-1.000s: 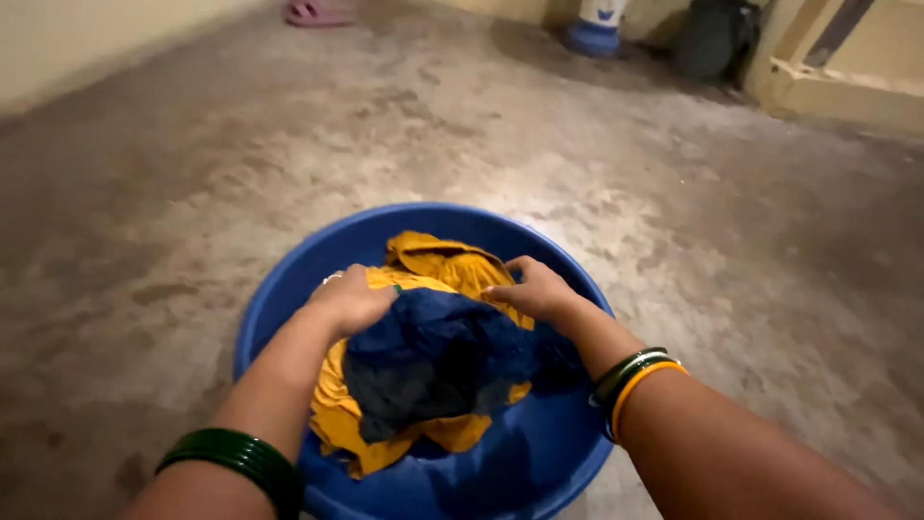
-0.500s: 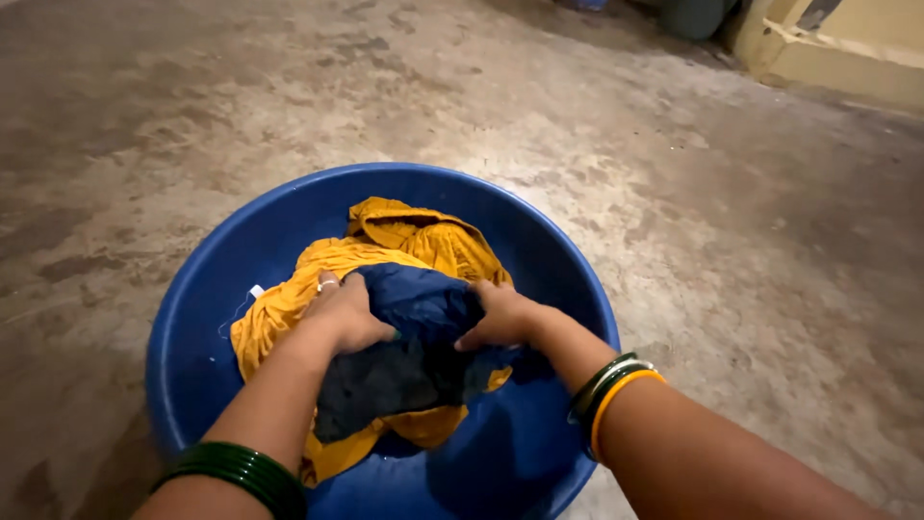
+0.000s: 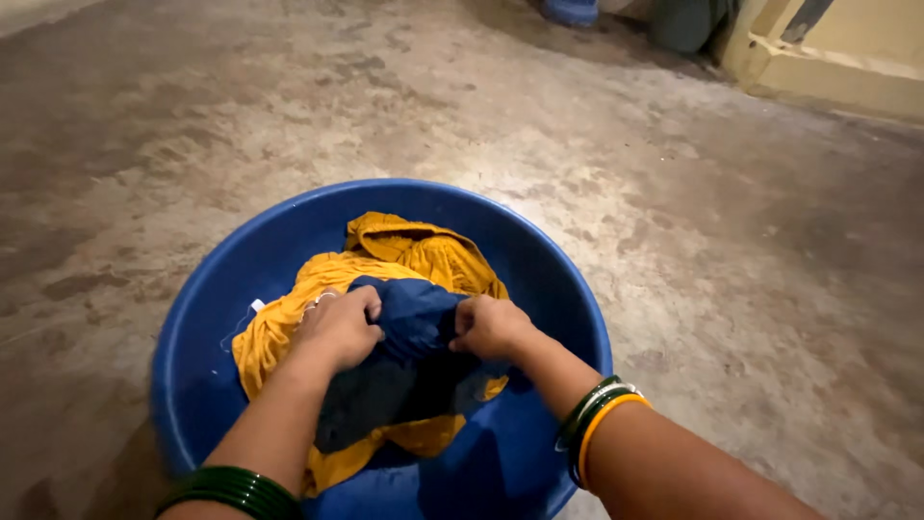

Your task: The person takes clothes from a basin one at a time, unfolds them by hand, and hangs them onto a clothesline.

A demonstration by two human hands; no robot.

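Note:
A round blue plastic tub (image 3: 539, 260) stands on the concrete floor below me. Inside lies a wet yellow garment (image 3: 423, 255) with a dark blue cloth (image 3: 409, 332) bunched on top of it. My left hand (image 3: 337, 327) grips the left side of the blue cloth, a ring on one finger. My right hand (image 3: 491, 327) is clenched on the cloth's right side, close to the left hand. Green bangles ring my left forearm (image 3: 236, 491); green and orange bangles (image 3: 592, 429) sit on my right wrist.
Rough, stained concrete floor (image 3: 674, 193) surrounds the tub. At the top right runs a yellow raised step or wall base (image 3: 828, 82). A dark container (image 3: 688, 24) and a blue object (image 3: 568, 10) stand at the far top edge.
My two hands have drawn closer together, bunching the blue cloth between them. The view has shifted, so the tub sits a little lower in the picture than half a second ago.

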